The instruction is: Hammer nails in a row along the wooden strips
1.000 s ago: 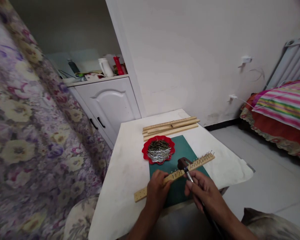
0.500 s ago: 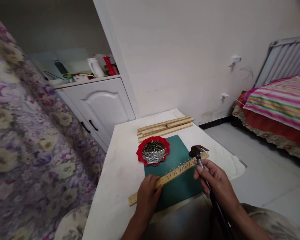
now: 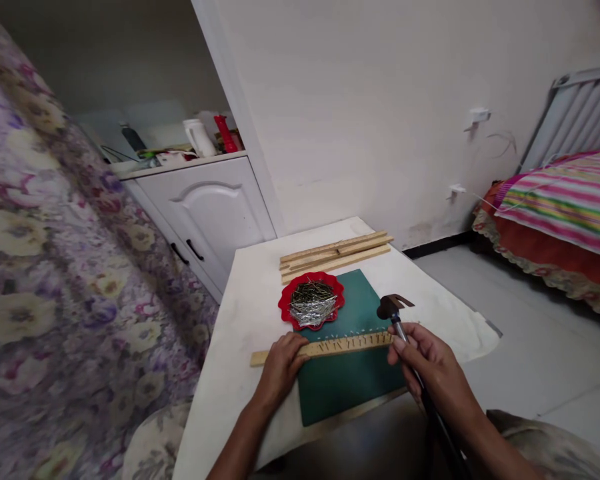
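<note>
My left hand is closed around the left part of a wooden strip, which lies almost level across a green cutting mat. Rows of nails stick up from the strip, several of them leaning. A claw hammer is in my right hand, gripped on the shaft just below the head. Its head is raised near the strip's right end, and my right fingers are close to that end; whether they touch it I cannot tell. Beyond the strip, a red scalloped dish holds a heap of loose nails.
More wooden strips lie at the back of the white-covered table. A white cabinet and a floral curtain stand to the left. On the right is a bed with a striped cover.
The wooden strip has swung from a slant to nearly level, its left end moving away from me with my left hand. The hammer head has moved from over the nails to the right.
</note>
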Demonstrator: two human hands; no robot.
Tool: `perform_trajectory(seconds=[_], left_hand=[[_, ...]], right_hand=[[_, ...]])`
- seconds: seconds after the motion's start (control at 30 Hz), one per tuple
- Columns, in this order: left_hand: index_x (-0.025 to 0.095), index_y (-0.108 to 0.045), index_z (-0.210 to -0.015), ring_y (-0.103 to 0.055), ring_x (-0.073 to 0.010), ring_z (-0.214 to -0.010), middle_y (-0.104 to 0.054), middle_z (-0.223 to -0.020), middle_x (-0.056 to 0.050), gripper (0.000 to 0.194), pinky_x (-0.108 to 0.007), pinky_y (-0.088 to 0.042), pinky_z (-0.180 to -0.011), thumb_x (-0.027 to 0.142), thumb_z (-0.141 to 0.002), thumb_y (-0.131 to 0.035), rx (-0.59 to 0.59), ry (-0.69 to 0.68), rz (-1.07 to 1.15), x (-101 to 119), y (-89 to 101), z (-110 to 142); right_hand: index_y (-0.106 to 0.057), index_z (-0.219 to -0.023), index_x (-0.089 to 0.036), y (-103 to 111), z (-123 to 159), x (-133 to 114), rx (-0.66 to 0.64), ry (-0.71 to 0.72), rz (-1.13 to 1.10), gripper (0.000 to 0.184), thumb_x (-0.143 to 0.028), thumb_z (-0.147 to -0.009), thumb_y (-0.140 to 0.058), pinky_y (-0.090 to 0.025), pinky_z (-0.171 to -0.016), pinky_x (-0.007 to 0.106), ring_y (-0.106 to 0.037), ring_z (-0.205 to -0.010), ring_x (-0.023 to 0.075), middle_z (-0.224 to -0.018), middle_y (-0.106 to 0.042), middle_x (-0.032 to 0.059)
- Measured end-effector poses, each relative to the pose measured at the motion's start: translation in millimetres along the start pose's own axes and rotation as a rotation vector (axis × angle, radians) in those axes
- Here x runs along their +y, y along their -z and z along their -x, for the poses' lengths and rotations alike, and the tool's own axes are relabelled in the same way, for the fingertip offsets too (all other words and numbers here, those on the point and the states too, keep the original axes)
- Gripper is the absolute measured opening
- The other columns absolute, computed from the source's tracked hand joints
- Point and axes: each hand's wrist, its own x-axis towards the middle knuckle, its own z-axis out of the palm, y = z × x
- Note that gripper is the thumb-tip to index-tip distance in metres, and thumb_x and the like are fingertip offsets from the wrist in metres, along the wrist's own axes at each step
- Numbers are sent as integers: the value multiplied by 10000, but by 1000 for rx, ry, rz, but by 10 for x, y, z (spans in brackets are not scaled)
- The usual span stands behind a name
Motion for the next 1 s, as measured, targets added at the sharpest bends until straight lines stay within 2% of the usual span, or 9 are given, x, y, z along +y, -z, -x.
perform_trajectory(seconds=[0.4, 0.57, 0.63, 0.7, 0.77, 0.8, 0.9, 1.0], left_hand=[[225, -623, -1021, -545, -214, -953, -621, -1014, -76, 281, -338, -416, -839, 415, -866, -487, -66, -118, 49, -330, 177, -92], [235, -638, -1023, -543, -223, -997, -619, -1056, -82, 253, -367, -416, -880, 381, -837, -547, -21, -103, 68, -380, 205, -106], [242, -631, -1047, -531, -232, -1037, -604, -1102, -83, 268, -387, -410, -913, 354, -808, -590, 64, -50, 80, -307, 184, -33], [235, -620, -1048, -532, -230, -1037, -598, -1099, -78, 264, -389, -416, -917, 330, -804, -586, 223, 67, 101, -160, 125, 84], [213, -620, -969, -567, -203, -932, -620, -976, -57, 191, -345, -453, -841, 314, -836, -526, 394, 227, 148, 47, 20, 209], [207, -620, -920, -580, -187, -857, -623, -908, -42, 173, -314, -468, -776, 315, -845, -507, 438, 284, 186, 160, -47, 260], [211, -638, -853, -579, -162, -728, -610, -785, -14, 164, -264, -461, -651, 304, -841, -503, 357, 328, 236, 458, -261, 328], [230, -655, -919, -581, -173, -745, -614, -781, -17, 175, -285, -457, -674, 265, -827, -510, 297, 323, 135, 593, -418, 293]], right_hand=[[-496, -914, -199, -56, 25, -26, -36, -41, 9, 223, -406, -852, -553, -235, -310, 152, -354, -300, 8, -650, -591, -43], [-499, -925, -198, -72, 28, -33, -41, -47, 18, 226, -405, -853, -555, -225, -316, 154, -352, -306, 6, -653, -591, -40], [-500, -924, -198, -72, 27, -39, -37, -45, 11, 233, -409, -847, -562, -229, -314, 155, -351, -304, 6, -654, -592, -39], [-500, -925, -200, -68, 24, -37, -33, -41, 4, 232, -408, -846, -563, -234, -310, 154, -350, -299, 6, -654, -593, -40], [-500, -932, -202, -62, 21, -28, -35, -39, 3, 223, -401, -851, -558, -240, -309, 151, -354, -300, 7, -654, -592, -42], [-500, -937, -203, -60, 19, -22, -35, -39, 6, 219, -397, -854, -555, -243, -309, 150, -357, -301, 8, -653, -591, -43], [-498, -936, -204, -65, 12, -17, -41, -34, 12, 212, -391, -856, -554, -249, -308, 148, -364, -302, 11, -650, -588, -45], [-495, -918, -203, -81, 10, -31, -50, -31, 13, 205, -389, -855, -554, -250, -306, 148, -359, -300, 10, -659, -590, -44]])
